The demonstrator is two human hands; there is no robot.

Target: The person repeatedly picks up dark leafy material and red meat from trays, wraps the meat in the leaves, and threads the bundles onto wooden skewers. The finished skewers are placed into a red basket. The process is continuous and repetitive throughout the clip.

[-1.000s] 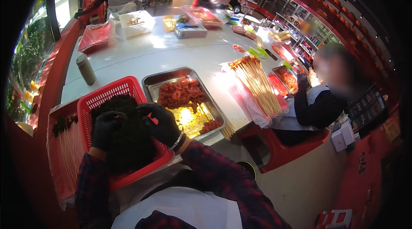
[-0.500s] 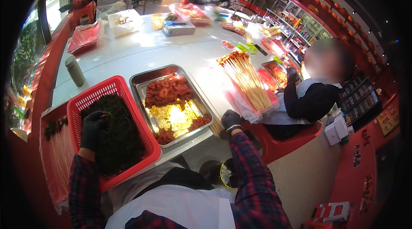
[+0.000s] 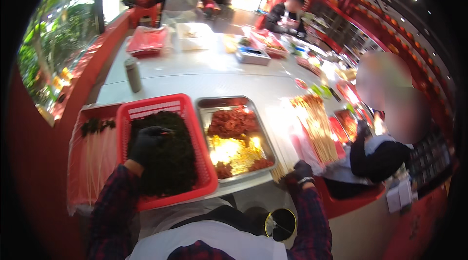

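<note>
My left hand [image 3: 148, 143], in a black glove, is over a red plastic basket [image 3: 209, 174] full of dark green leafy food [image 3: 168, 167]. Its fingers are pinched together, with a tiny reddish bit at the tips that I cannot make out. At the table's front edge, my black-gloved right hand [image 3: 303, 171] is closed at a bundle of thin bamboo skewers [image 3: 278, 172]; its fingertips are partly hidden. Between the hands, a steel tray [image 3: 201, 109] holds red marinated meat pieces [image 3: 234, 123].
Left of the basket, a red tray [image 3: 90, 162] bears skewers tipped with greens. A grey-green bottle [image 3: 132, 74] stands behind. Loaded skewers [image 3: 317, 130] are piled at right, beside a seated co-worker [image 3: 382, 155]. Below the table edge is a yellow-rimmed bin [image 3: 281, 224]. Two people work across the table.
The view has swung left, so the table scene appears farther right. My left hand is now farther over the greens in the basket. My right hand stays by the skewers.
</note>
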